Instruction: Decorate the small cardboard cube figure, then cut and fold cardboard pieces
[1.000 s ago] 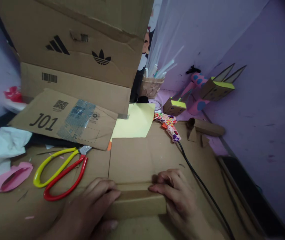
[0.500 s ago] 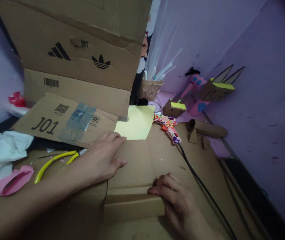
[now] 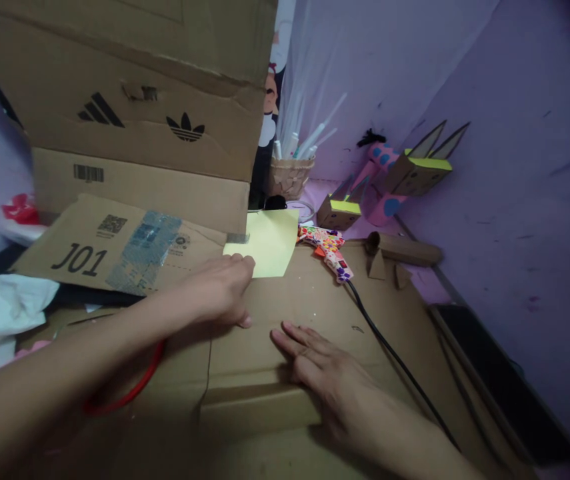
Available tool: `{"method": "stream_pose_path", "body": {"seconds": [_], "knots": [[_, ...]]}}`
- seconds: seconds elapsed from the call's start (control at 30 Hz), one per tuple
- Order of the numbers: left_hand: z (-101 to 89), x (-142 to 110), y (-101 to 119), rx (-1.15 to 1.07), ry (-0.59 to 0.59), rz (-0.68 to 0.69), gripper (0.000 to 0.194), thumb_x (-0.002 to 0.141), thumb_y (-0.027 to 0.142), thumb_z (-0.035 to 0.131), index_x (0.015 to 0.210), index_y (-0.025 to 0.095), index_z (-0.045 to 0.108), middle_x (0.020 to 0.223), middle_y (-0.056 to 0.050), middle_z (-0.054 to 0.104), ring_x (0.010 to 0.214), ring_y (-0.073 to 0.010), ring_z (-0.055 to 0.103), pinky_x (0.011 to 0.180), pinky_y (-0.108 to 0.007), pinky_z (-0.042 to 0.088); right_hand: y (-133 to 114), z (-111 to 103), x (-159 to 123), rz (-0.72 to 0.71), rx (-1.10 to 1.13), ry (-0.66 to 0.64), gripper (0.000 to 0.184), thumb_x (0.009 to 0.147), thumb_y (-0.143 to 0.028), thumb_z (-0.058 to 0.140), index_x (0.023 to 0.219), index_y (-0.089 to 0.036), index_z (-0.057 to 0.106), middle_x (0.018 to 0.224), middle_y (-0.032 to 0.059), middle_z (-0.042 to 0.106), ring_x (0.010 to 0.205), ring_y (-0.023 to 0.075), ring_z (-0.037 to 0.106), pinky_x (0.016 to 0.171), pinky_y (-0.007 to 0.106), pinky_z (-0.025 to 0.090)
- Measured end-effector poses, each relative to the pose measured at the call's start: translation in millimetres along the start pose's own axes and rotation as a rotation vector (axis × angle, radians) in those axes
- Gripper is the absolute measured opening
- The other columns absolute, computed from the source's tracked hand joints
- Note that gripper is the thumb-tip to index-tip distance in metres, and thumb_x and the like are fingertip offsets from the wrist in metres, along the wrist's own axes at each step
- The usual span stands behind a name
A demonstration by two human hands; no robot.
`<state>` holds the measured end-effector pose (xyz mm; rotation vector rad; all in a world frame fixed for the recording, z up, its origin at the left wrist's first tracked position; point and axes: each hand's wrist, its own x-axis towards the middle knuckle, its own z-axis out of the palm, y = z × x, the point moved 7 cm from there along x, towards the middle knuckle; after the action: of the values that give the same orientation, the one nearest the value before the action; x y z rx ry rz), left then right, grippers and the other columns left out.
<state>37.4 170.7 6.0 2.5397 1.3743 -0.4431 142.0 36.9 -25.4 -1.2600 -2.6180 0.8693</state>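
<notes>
A cardboard piece with a folded-up front strip lies in front of me. My left hand rests on its far left part, fingers bent downward and thumb apart, beside a sheet of pale yellow paper. Nothing shows in its grasp. With its fingers stretched forward, my right hand lies flat on the cardboard just behind and over the strip's right end. A flower-patterned glue gun lies beyond, its black cord running toward me on the right.
Under my left forearm a red loop partly shows. An opened cardboard box stands at the back left. Crumpled white tissue lies left. Behind are a pen cup, two cardboard animal heads and a cardboard roll.
My right hand has left the strip's right end and moved forward, fingers straightened out. My left fingers are more bent. The yellow handles are now out of sight, and a red loop shows.
</notes>
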Motion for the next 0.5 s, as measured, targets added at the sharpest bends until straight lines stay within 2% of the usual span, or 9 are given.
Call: {"method": "stream_pose_path", "body": {"seconds": [0.07,0.17,0.23,0.3,0.4,0.47,0.5], "knots": [[-3.2,-4,1,0.001,0.015,-0.003,0.049,0.056,0.043,0.071,0.092,0.016,0.052,0.085,-0.010,0.063,0.073,-0.0258,0.061,0.055,-0.030,0.045,0,-2,0,0.008,0.009,-0.005,0.056,0.057,-0.012,0.061,0.113,-0.013,0.053,0.147,0.0077,0.030,0.138,0.0203,0.017,0.114,0.037,0.017],[-11.1,-17,11,0.038,0.102,0.026,0.027,0.067,0.031,0.061,0.089,0.017,0.052,0.082,-0.009,0.063,0.074,-0.0264,0.062,0.056,-0.031,0.044,-1,-4,-1,0.009,0.008,0.007,0.060,0.059,-0.013,0.062,0.117,-0.013,0.051,0.146,0.0076,0.032,0.137,0.0207,0.020,0.113,0.036,0.018],[-14.0,-28,24,0.109,0.185,0.067,0.014,0.072,0.018,0.052,0.086,0.017,0.053,0.079,-0.010,0.063,0.075,-0.0275,0.062,0.059,-0.034,0.044,-5,-7,1,0.002,-0.013,0.030,0.055,0.060,-0.014,0.063,0.114,-0.012,0.053,0.145,0.0097,0.035,0.136,0.0232,0.021,0.112,0.037,0.021],[-10.1,-38,41,0.207,0.242,0.141,0.016,0.074,0.008,0.043,0.082,0.015,0.054,0.077,-0.011,0.063,0.074,-0.0282,0.061,0.060,-0.036,0.045,-10,-11,4,-0.007,-0.052,0.067,0.047,0.060,-0.015,0.065,0.106,-0.012,0.056,0.140,0.0130,0.041,0.132,0.0274,0.027,0.108,0.039,0.027],[4.3,-49,59,0.312,0.247,0.267,0.025,0.075,0.001,0.037,0.082,0.015,0.056,0.077,-0.011,0.061,0.072,-0.0283,0.060,0.059,-0.039,0.045,-16,-15,9,0.007,-0.127,0.098,0.030,0.059,-0.013,0.063,0.088,-0.014,0.058,0.113,0.0145,0.061,0.105,0.0275,0.050,0.094,0.040,0.041],[12.3,-54,58,0.260,0.192,0.305,0.020,0.077,0.005,0.041,0.085,0.015,0.056,0.082,-0.010,0.060,0.070,-0.0267,0.059,0.057,-0.037,0.045,-17,-16,11,0.020,-0.143,0.098,0.024,0.059,-0.010,0.060,0.081,-0.016,0.055,0.091,0.0100,0.065,0.087,0.0234,0.053,0.085,0.037,0.045],[14.2,-56,54,0.186,0.158,0.311,0.013,0.079,0.011,0.045,0.085,0.016,0.055,0.085,-0.009,0.059,0.069,-0.0256,0.058,0.057,-0.036,0.044,-17,-16,11,0.019,-0.133,0.102,0.024,0.059,-0.008,0.058,0.080,-0.017,0.054,0.086,0.0081,0.064,0.084,0.0224,0.053,0.083,0.035,0.045]]}}
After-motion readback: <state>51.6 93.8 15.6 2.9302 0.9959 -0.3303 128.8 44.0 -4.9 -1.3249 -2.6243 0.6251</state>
